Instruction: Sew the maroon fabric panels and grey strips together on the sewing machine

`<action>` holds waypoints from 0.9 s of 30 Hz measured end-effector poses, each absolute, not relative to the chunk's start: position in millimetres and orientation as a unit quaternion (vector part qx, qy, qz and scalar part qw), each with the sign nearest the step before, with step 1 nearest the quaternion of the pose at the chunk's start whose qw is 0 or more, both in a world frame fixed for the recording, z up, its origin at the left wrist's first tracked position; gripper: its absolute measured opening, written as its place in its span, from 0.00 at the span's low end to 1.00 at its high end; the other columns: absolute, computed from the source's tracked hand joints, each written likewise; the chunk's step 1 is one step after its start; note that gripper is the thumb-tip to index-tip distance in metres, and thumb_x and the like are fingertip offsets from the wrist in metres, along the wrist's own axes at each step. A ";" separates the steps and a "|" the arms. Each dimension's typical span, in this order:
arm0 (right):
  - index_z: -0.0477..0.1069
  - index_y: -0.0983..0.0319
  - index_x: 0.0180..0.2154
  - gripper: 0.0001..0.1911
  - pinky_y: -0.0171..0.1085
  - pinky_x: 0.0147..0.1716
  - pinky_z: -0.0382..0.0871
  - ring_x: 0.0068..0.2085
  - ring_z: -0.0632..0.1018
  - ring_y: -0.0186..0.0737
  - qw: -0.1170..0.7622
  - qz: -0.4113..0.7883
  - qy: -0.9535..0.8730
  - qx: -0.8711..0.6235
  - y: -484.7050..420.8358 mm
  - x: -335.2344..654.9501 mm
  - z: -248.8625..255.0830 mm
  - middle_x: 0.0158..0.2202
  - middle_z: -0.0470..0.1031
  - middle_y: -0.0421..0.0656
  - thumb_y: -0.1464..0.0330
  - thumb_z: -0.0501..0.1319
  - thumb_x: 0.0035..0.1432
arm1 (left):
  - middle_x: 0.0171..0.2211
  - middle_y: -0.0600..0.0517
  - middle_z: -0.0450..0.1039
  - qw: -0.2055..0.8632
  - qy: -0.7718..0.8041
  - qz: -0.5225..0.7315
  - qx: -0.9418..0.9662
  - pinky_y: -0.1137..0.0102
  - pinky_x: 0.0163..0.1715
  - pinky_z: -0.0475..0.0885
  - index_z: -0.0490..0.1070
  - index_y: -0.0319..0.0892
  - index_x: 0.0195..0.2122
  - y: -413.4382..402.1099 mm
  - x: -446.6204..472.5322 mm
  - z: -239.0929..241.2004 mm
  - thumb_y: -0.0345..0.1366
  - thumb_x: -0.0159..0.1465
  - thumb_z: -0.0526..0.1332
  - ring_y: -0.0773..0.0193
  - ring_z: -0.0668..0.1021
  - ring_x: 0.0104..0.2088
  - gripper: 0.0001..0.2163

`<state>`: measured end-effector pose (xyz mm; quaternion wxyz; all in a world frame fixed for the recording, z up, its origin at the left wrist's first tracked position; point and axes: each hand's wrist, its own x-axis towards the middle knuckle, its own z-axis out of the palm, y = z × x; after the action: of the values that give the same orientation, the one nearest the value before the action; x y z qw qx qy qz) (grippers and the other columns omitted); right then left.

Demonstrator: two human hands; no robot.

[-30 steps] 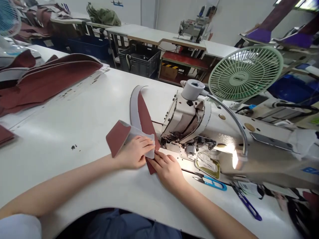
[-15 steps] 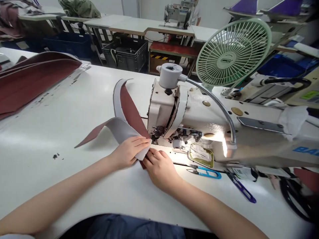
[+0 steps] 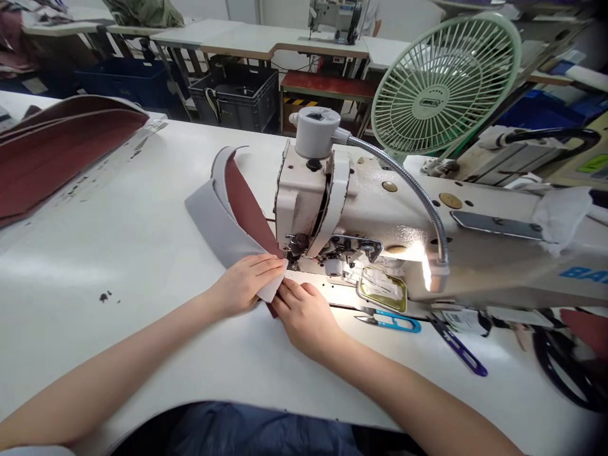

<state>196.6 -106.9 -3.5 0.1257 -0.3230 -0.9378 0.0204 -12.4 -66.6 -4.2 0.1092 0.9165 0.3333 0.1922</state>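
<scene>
At the sewing machine's needle area [image 3: 293, 256], two dark red pieces with grey backing lie together. The upper piece [image 3: 216, 218] shows its grey side; the lower piece [image 3: 249, 209] shows its red face and curves away behind it. My left hand [image 3: 244, 282] is closed over the grey piece's near end, fingers together on top and thumb side hidden. Just to the right, my right hand [image 3: 304, 313] pinches the near edges of the pieces, its fingertips partly under the grey corner. Both hands sit close in front of the presser foot, whose contact with the material is hidden.
Blue thread snips [image 3: 392, 321], purple snips [image 3: 458, 348] and a small tray [image 3: 382, 290] lie right of my hands. A lit lamp [image 3: 434, 275] hangs by the machine arm. Stacked red panels [image 3: 71, 149] lie at left; a green fan [image 3: 444, 88] stands behind.
The far end of the grey-backed upper piece, folded up and showing red before, has flattened out toward the upper left. Both hands keep nearly the same place; the view has shifted slightly.
</scene>
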 end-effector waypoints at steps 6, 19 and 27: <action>0.70 0.62 0.41 0.10 0.40 0.39 0.60 0.54 0.68 0.44 0.120 0.019 -0.945 -0.305 -98.5 208.8 1.6 0.49 0.74 0.49 0.77 0.55 0.60 | 0.57 0.43 0.69 0.115 0.347 0.190 0.911 0.54 0.56 0.69 0.64 0.40 0.60 -66.0 -2.3 -3.0 0.28 0.60 0.52 0.52 0.70 0.57 0.25; 0.72 0.64 0.45 0.11 0.42 0.42 0.62 0.57 0.68 0.46 0.140 0.005 -0.938 -0.317 -97.7 221.8 2.7 0.51 0.76 0.49 0.74 0.54 0.64 | 0.55 0.43 0.70 0.111 0.372 0.190 0.902 0.55 0.56 0.68 0.66 0.38 0.56 -64.4 14.4 -7.0 0.27 0.60 0.54 0.50 0.69 0.57 0.22; 0.73 0.64 0.46 0.12 0.41 0.41 0.63 0.57 0.68 0.46 0.138 0.002 -0.941 -0.309 -97.6 223.2 3.4 0.52 0.75 0.48 0.74 0.53 0.66 | 0.53 0.42 0.70 0.126 0.373 0.181 0.901 0.56 0.54 0.69 0.67 0.39 0.55 -64.0 15.6 0.0 0.26 0.59 0.54 0.51 0.69 0.56 0.21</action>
<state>223.2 -97.6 3.4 0.1381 -0.3092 -0.9409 0.0016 15.6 -64.0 0.0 0.1257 0.9011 0.3734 0.1814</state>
